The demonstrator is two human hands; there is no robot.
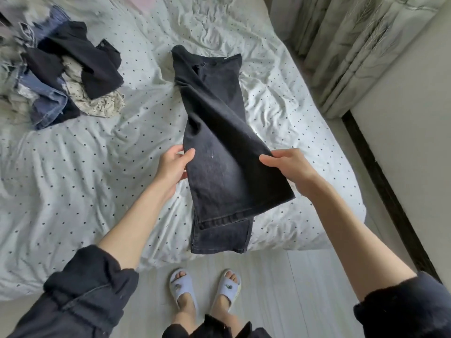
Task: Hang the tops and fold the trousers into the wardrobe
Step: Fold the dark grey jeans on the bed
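Note:
A pair of black jeans (217, 132) lies lengthwise on the bed, waistband at the far end, legs doubled together. The leg ends are lifted off the bedding and hang over the bed's near edge. My left hand (173, 167) pinches the left edge of the legs. My right hand (285, 167) pinches the right edge at the same height. A heap of other clothes (63, 74), with dark tops, blue denim and a dotted cream garment, sits on the bed at the far left. No wardrobe is in view.
The bed (80, 167) has a white duvet with small dark dots and fills most of the view. Pale curtains (353, 45) hang at the right. My feet in light blue slippers (205, 289) stand on a pale wood floor.

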